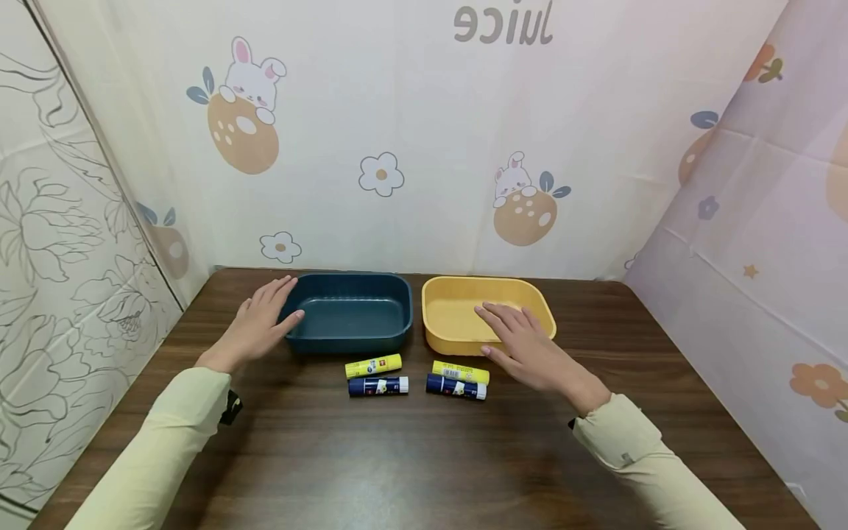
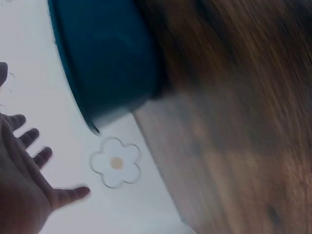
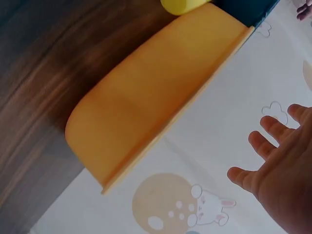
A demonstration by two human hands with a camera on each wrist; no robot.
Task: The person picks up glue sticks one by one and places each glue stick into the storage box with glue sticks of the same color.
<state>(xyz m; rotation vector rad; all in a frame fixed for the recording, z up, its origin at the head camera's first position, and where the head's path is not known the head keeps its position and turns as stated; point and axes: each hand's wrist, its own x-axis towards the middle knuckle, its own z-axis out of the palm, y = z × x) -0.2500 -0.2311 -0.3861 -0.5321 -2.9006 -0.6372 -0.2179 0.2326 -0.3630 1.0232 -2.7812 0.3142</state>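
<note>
My left hand (image 1: 260, 324), fingers spread, is at the left end of a dark teal bin (image 1: 347, 344) and overlaps its rim in the head view. Over the front right part of a yellow bin (image 1: 457, 344), my right hand (image 1: 530, 352) reaches with fingers extended, holding nothing. In front of the teal bin lie a yellow glue stick (image 1: 373, 366) and a dark blue glue stick (image 1: 377, 387) with a white cap. A second yellow glue stick (image 1: 461, 372) and second dark blue glue stick (image 1: 456, 387) lie side by side before the yellow bin.
The bins stand side by side near the back edge of a dark wooden table (image 1: 371, 456). A patterned curtain (image 1: 424, 147) hangs right behind it, with more fabric along the left and right sides.
</note>
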